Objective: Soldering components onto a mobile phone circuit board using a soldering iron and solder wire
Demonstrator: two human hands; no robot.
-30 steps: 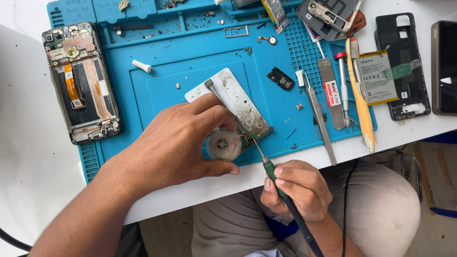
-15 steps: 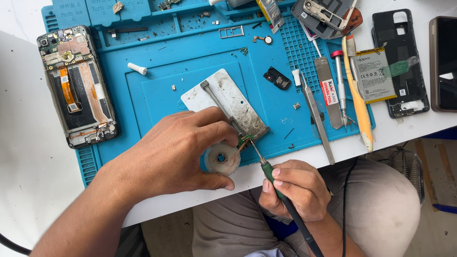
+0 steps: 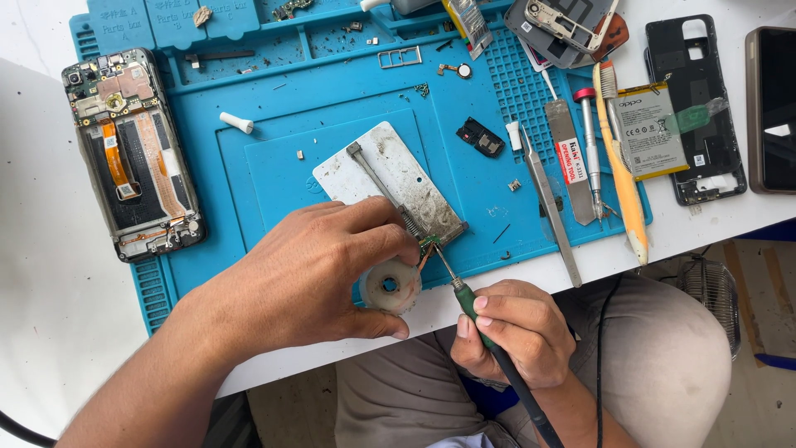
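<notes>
The person's left hand [image 3: 319, 270] and right hand [image 3: 506, 328] are bare. There are no gloves, no rings and no watch. Both arms are bare too, with no sleeves showing. The fingernails are short and neat. The arms have fine dark hairs on them. The person wears grey trousers [image 3: 663, 365], a bit creased over the legs.

I see a white table [image 3: 50, 274] under bright even light, its front edge just past the grip, blue work mat [image 3: 249, 166] spread beyond the grip, tan floor [image 3: 759, 282] low right of it, blue box corner [image 3: 775, 361] there
</notes>
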